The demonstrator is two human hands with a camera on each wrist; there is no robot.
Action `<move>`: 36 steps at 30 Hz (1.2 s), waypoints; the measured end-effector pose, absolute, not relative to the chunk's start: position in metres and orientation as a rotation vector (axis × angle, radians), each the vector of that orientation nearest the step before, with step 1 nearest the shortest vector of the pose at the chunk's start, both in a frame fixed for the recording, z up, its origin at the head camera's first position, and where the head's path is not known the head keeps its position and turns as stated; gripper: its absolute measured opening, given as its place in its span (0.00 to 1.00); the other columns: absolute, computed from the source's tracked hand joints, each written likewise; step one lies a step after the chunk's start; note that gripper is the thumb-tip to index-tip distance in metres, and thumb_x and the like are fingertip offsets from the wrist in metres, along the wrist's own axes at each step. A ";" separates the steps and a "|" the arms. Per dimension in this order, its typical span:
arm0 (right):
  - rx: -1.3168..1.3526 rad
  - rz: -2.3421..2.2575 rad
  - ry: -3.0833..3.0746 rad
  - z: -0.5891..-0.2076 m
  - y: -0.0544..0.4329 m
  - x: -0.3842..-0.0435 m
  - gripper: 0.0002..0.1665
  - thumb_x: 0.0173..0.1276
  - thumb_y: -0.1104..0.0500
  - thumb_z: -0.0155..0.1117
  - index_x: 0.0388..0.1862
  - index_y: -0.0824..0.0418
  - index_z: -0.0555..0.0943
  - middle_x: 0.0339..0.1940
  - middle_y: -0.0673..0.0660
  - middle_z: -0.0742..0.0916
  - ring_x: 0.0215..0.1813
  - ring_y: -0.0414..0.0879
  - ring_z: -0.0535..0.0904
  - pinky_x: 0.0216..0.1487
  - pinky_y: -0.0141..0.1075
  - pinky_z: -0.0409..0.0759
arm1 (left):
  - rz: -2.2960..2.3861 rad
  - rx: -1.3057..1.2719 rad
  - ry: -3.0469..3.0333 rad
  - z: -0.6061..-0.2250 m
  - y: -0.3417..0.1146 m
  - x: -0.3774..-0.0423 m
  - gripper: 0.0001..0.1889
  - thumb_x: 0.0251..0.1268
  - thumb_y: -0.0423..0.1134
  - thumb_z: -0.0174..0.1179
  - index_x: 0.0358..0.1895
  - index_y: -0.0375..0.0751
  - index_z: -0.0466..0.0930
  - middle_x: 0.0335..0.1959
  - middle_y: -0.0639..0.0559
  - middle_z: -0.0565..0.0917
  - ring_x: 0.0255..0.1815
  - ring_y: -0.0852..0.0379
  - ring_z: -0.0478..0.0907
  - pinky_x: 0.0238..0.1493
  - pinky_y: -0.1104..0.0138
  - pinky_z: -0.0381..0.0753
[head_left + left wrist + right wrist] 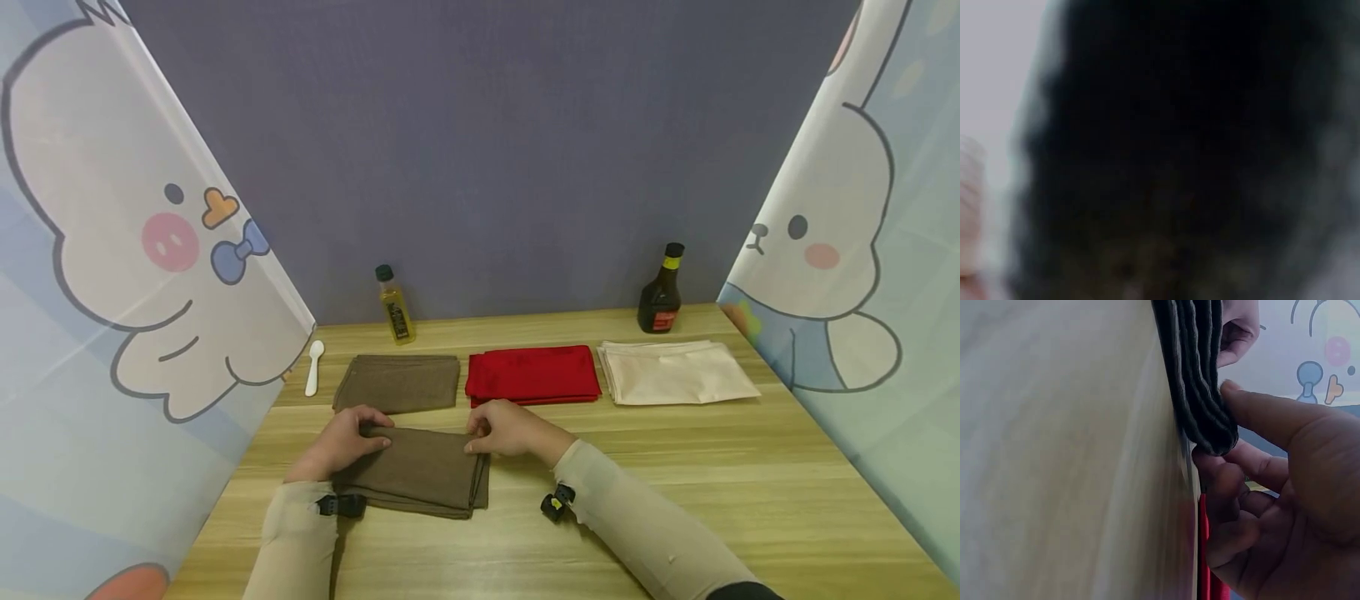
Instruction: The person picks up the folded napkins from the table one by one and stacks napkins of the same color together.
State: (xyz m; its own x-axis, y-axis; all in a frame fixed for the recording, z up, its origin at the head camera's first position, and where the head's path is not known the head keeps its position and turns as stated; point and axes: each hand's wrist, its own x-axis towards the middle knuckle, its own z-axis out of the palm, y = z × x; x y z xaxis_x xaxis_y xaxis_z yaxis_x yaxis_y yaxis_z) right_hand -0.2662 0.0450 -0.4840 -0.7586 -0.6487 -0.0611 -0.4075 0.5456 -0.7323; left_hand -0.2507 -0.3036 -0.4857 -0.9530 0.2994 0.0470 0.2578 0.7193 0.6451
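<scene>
A brown folded cloth (420, 468) lies near the front of the table, in several layers. My left hand (347, 437) grips its far left corner, thumb on top and fingers at the far edge. At the far right corner my right hand (513, 429) pinches the cloth. The right wrist view shows the right thumb (1272, 415) on one face of the layered fold (1200, 381) and fingertips under its end. Beyond the fold, part of the left hand (1239, 331) shows. The left wrist view is mostly dark and blurred.
Behind lie another brown folded cloth (397, 383), a red folded cloth (532, 375) and a cream folded cloth (675, 373). A white spoon (314, 368) is at the left. An oil bottle (396, 308) and a dark sauce bottle (661, 296) stand by the back wall (480, 167).
</scene>
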 end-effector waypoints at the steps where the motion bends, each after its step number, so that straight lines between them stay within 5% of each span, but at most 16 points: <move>1: -0.869 -1.042 2.458 -0.483 0.045 -0.266 0.11 0.67 0.50 0.79 0.42 0.50 0.86 0.29 0.45 0.85 0.23 0.37 0.79 0.32 0.33 0.80 | 1.062 0.465 2.858 -0.486 -0.305 -0.251 0.10 0.61 0.36 0.78 0.45 0.49 0.90 0.51 0.50 0.86 0.59 0.42 0.80 0.63 0.44 0.76; 6: -0.852 -1.033 2.441 -0.483 0.045 -0.265 0.07 0.66 0.53 0.80 0.36 0.49 0.87 0.21 0.48 0.84 0.20 0.38 0.78 0.29 0.33 0.79 | 1.035 0.470 2.895 -0.487 -0.315 -0.249 0.11 0.60 0.37 0.78 0.46 0.48 0.90 0.52 0.48 0.87 0.59 0.39 0.80 0.63 0.42 0.76; 19: -0.810 -0.991 2.493 -0.484 0.052 -0.271 0.08 0.68 0.55 0.77 0.38 0.51 0.84 0.30 0.48 0.83 0.24 0.39 0.80 0.34 0.35 0.80 | 1.038 0.414 2.851 -0.483 -0.322 -0.246 0.11 0.61 0.36 0.78 0.45 0.40 0.89 0.49 0.45 0.88 0.52 0.42 0.83 0.55 0.46 0.82; 31: -0.812 -1.053 2.465 -0.485 0.055 -0.275 0.08 0.71 0.58 0.74 0.39 0.53 0.81 0.31 0.48 0.82 0.24 0.40 0.82 0.32 0.35 0.81 | 1.058 0.487 2.818 -0.485 -0.325 -0.248 0.04 0.69 0.37 0.72 0.42 0.45 0.87 0.45 0.51 0.87 0.45 0.55 0.80 0.44 0.61 0.80; 36: -0.830 -1.076 2.462 -0.485 0.056 -0.278 0.07 0.73 0.60 0.71 0.38 0.55 0.79 0.29 0.48 0.79 0.23 0.39 0.78 0.32 0.34 0.78 | 1.105 0.541 2.817 -0.485 -0.326 -0.249 0.04 0.72 0.36 0.68 0.45 0.44 0.86 0.46 0.51 0.86 0.47 0.55 0.79 0.49 0.61 0.79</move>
State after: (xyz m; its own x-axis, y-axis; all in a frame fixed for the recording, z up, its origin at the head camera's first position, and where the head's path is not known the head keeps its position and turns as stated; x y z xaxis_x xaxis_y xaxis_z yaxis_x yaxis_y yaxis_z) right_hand -0.2781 0.0561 -0.4852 -0.7768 -0.6266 -0.0634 -0.3793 0.5458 -0.7471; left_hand -0.2492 -0.3258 -0.4849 -0.9358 0.3466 0.0646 0.2982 0.6802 0.6697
